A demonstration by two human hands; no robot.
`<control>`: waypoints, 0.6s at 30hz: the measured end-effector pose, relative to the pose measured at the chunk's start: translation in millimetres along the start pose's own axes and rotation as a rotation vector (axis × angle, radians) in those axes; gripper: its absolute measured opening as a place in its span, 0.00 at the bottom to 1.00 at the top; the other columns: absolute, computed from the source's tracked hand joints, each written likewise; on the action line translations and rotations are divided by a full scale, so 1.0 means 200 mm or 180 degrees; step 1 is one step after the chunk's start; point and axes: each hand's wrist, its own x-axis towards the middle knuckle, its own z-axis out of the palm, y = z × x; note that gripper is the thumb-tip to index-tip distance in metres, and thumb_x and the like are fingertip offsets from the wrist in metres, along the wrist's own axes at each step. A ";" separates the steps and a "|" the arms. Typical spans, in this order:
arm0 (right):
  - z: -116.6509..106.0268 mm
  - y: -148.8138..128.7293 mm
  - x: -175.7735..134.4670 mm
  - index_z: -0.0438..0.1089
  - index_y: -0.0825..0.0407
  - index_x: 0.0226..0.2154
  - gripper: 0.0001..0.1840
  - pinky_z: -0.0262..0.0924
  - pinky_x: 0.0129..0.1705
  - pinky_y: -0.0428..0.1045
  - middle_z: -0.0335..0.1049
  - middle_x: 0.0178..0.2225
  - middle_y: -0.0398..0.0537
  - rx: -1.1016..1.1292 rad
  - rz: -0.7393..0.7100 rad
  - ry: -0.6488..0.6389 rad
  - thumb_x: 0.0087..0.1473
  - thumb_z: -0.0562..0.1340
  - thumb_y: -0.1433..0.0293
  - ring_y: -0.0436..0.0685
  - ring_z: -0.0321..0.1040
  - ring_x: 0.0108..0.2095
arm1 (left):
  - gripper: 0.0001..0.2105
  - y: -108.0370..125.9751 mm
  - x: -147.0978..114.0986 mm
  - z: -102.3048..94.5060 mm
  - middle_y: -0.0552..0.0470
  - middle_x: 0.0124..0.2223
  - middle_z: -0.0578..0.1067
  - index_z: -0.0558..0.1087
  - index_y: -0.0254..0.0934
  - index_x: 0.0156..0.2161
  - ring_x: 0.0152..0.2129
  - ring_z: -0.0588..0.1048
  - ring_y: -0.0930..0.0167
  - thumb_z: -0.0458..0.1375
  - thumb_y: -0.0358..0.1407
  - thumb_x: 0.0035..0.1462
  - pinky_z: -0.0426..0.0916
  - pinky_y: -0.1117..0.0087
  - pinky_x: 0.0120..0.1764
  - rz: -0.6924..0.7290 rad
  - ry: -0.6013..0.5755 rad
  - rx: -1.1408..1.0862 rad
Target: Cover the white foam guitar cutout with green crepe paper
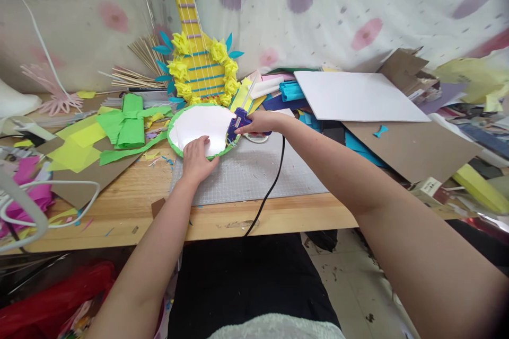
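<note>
A white oval board point(199, 127) with a green crepe-paper rim lies partly on a grey cutting mat point(254, 175). My left hand point(196, 159) rests on its lower edge, fingers spread over the white face. In my right hand point(260, 122) is a dark blue glue gun point(237, 124), held at the right edge of the oval with its tip down near the rim. The gun's black cord point(272, 185) runs down over the table's front edge. A green paper strip point(135, 151) trails left from the oval.
Behind the oval stands a yellow paper guitar point(204, 71) trimmed with yellow flowers. Green crepe paper point(133, 122) and yellow sheets point(75, 148) lie to the left. At the right, a white board point(358, 96) lies over brown cardboard point(413, 148). A white cable point(79, 183) loops at the left front.
</note>
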 end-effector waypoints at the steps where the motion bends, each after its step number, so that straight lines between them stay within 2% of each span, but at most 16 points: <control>1: 0.00 0.00 0.00 0.63 0.51 0.21 0.26 0.53 0.24 0.47 0.66 0.21 0.45 -0.0017 0.0002 0.0007 0.42 0.64 0.45 0.49 0.59 0.20 | 0.29 0.00 0.00 0.00 0.44 0.50 0.72 0.62 0.38 0.53 0.50 0.67 0.56 0.62 0.35 0.43 0.58 0.56 0.54 -0.0005 -0.0004 0.0006; 11: -0.01 0.03 -0.02 0.66 0.52 0.24 0.24 0.53 0.23 0.46 0.70 0.24 0.47 0.0330 -0.0034 0.0021 0.43 0.66 0.47 0.48 0.60 0.20 | 0.28 0.00 0.00 0.00 0.44 0.50 0.72 0.62 0.38 0.52 0.50 0.67 0.56 0.61 0.36 0.44 0.58 0.57 0.54 0.0042 0.0010 0.0085; 15: 0.02 0.10 -0.05 0.70 0.54 0.28 0.23 0.52 0.20 0.44 0.70 0.23 0.46 0.0967 -0.0190 0.0274 0.44 0.65 0.49 0.47 0.60 0.20 | 0.28 0.00 0.00 0.01 0.43 0.50 0.72 0.62 0.37 0.53 0.49 0.68 0.57 0.62 0.39 0.45 0.59 0.57 0.53 0.0044 0.0016 0.0141; 18: 0.10 0.20 -0.09 0.71 0.55 0.28 0.22 0.51 0.19 0.44 0.68 0.21 0.46 0.1601 -0.0318 0.0708 0.45 0.65 0.51 0.46 0.58 0.19 | 0.27 0.01 0.01 0.01 0.44 0.50 0.72 0.62 0.37 0.52 0.49 0.68 0.58 0.61 0.39 0.46 0.59 0.57 0.53 0.0032 0.0052 0.0198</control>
